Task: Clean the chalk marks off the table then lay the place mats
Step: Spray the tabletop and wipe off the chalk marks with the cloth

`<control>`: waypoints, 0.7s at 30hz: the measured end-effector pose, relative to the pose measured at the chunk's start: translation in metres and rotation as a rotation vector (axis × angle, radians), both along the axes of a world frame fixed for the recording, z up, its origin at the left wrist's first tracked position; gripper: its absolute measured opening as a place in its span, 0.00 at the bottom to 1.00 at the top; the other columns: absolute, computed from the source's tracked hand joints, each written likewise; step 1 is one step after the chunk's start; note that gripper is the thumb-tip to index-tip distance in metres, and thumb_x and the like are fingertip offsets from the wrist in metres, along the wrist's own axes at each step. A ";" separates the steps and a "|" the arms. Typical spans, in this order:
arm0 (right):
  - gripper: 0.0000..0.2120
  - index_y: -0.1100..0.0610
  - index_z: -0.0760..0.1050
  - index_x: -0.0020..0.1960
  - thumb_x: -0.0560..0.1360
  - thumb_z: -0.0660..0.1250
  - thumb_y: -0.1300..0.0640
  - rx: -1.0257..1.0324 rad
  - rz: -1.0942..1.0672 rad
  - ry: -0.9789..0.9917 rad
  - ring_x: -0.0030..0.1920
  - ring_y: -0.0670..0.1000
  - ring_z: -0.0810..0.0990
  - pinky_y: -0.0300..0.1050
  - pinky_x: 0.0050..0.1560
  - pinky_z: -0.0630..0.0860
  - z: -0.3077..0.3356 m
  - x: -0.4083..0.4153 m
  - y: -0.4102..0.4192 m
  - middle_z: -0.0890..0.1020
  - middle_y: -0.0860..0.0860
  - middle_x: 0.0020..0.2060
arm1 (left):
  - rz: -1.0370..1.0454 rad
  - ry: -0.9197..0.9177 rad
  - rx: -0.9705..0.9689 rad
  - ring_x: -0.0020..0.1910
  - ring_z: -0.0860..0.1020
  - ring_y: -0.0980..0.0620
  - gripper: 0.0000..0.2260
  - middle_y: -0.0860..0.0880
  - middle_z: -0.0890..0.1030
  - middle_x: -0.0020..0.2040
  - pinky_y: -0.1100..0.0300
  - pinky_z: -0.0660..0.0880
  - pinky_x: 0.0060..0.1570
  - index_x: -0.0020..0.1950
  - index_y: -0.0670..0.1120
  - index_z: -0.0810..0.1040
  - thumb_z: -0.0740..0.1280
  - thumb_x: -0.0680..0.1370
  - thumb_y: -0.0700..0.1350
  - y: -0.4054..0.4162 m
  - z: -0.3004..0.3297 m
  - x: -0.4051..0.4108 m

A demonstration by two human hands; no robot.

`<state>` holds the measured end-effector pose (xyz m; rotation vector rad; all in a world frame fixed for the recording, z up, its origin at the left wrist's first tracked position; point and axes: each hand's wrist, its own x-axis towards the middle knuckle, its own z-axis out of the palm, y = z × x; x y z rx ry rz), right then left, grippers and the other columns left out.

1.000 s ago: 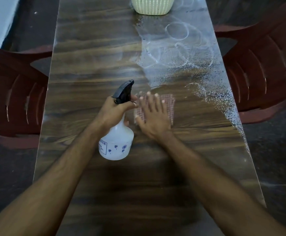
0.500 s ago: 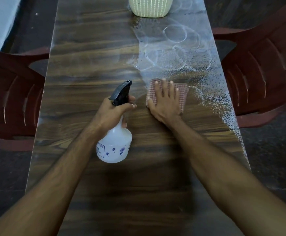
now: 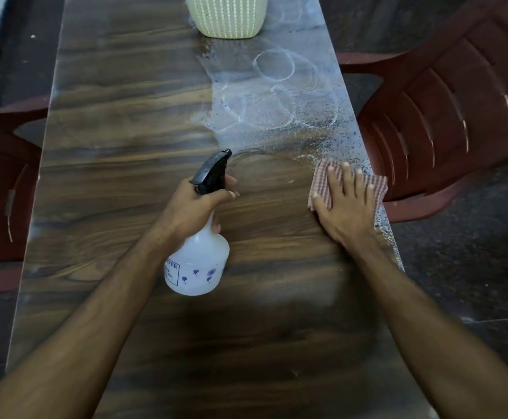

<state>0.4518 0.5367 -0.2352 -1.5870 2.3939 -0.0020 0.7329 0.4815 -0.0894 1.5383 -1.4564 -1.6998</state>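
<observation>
Presently, my left hand point(image 3: 196, 204) grips the neck of the spray bottle point(image 3: 198, 261), fingers curled round it just below the black trigger head point(image 3: 213, 172), thumb laid across the front. The bottle is white and translucent, with small blue flower prints and a boxed label on its body; it tilts with the nozzle pointing away from me. Whether its base rests on the table point(image 3: 119, 122) I cannot tell.

My right hand point(image 3: 345, 204) lies flat on the checked cloth point(image 3: 322, 176), fingers straight and slightly spread, pressing it onto the tabletop at the right edge. The cloth shows past my fingertips and on both sides of the hand.

The chalk marks point(image 3: 273, 66) lie on the far right part of the table, beyond the cloth: white overlapping rings and smears, with speckled droplets point(image 3: 322, 131) running down toward the cloth along the right edge. The wood nearer me shows bare grain.

A cream ribbed pot point(image 3: 225, 16) stands at the far end, just beyond the marks. A dark red plastic chair point(image 3: 446, 116) stands at each long side of the table.
</observation>
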 end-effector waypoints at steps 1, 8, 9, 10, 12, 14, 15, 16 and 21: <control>0.35 0.47 0.42 0.81 0.78 0.42 0.33 -0.009 -0.004 -0.001 0.79 0.56 0.41 0.61 0.77 0.41 0.000 -0.004 -0.012 0.43 0.52 0.80 | -0.007 -0.004 -0.002 0.30 0.73 0.43 0.07 0.41 0.82 0.53 0.59 0.72 0.25 0.54 0.41 0.79 0.68 0.77 0.37 0.002 -0.001 -0.003; 0.34 0.44 0.40 0.80 0.77 0.41 0.34 -0.007 0.137 0.000 0.79 0.54 0.38 0.58 0.77 0.40 0.002 -0.002 0.055 0.41 0.50 0.80 | -0.007 -0.006 -0.007 0.23 0.72 0.53 0.10 0.40 0.81 0.54 0.60 0.73 0.25 0.58 0.38 0.78 0.67 0.78 0.36 0.012 0.002 -0.020; 0.34 0.44 0.39 0.80 0.77 0.41 0.34 0.006 0.138 -0.009 0.79 0.53 0.38 0.58 0.77 0.41 0.004 -0.004 0.079 0.40 0.49 0.80 | -0.006 -0.002 -0.008 0.22 0.72 0.53 0.10 0.39 0.81 0.54 0.59 0.73 0.25 0.58 0.38 0.77 0.67 0.78 0.36 0.012 0.001 -0.022; 0.34 0.44 0.39 0.80 0.77 0.42 0.35 0.023 0.128 -0.011 0.79 0.53 0.38 0.58 0.78 0.42 0.004 -0.006 0.100 0.40 0.49 0.80 | -0.008 0.000 -0.007 0.23 0.72 0.52 0.10 0.38 0.81 0.54 0.59 0.73 0.25 0.58 0.37 0.77 0.67 0.77 0.36 0.012 0.000 -0.024; 0.35 0.44 0.42 0.80 0.77 0.43 0.35 0.051 0.101 0.004 0.80 0.53 0.41 0.58 0.78 0.44 0.003 -0.013 0.122 0.41 0.48 0.80 | -0.014 -0.002 -0.002 0.23 0.70 0.49 0.10 0.38 0.81 0.54 0.59 0.72 0.24 0.58 0.37 0.78 0.67 0.77 0.36 0.013 -0.001 -0.028; 0.35 0.45 0.43 0.81 0.77 0.43 0.35 0.037 0.074 0.017 0.80 0.54 0.42 0.58 0.78 0.44 0.001 -0.023 0.113 0.43 0.49 0.80 | -0.019 -0.006 -0.006 0.23 0.69 0.47 0.09 0.38 0.81 0.54 0.59 0.72 0.24 0.57 0.37 0.78 0.68 0.77 0.36 0.013 -0.002 -0.033; 0.35 0.46 0.42 0.81 0.77 0.42 0.34 0.026 0.057 0.025 0.80 0.54 0.41 0.58 0.78 0.43 0.000 -0.028 0.099 0.43 0.50 0.80 | -0.020 -0.005 -0.006 0.24 0.70 0.46 0.09 0.38 0.81 0.54 0.59 0.72 0.24 0.57 0.38 0.78 0.68 0.77 0.36 0.014 -0.003 -0.035; 0.35 0.46 0.41 0.81 0.77 0.40 0.34 0.014 0.038 0.024 0.79 0.54 0.40 0.58 0.78 0.42 -0.002 -0.033 0.082 0.43 0.51 0.80 | -0.019 -0.002 -0.007 0.26 0.70 0.45 0.09 0.38 0.81 0.54 0.59 0.72 0.24 0.57 0.38 0.78 0.68 0.77 0.36 0.014 -0.003 -0.037; 0.35 0.51 0.44 0.81 0.80 0.45 0.36 -0.028 -0.009 -0.020 0.79 0.57 0.41 0.59 0.78 0.41 -0.004 -0.033 0.007 0.45 0.54 0.80 | -0.033 0.007 -0.013 0.28 0.70 0.44 0.09 0.39 0.82 0.53 0.59 0.72 0.24 0.56 0.39 0.79 0.68 0.77 0.36 0.021 -0.008 -0.050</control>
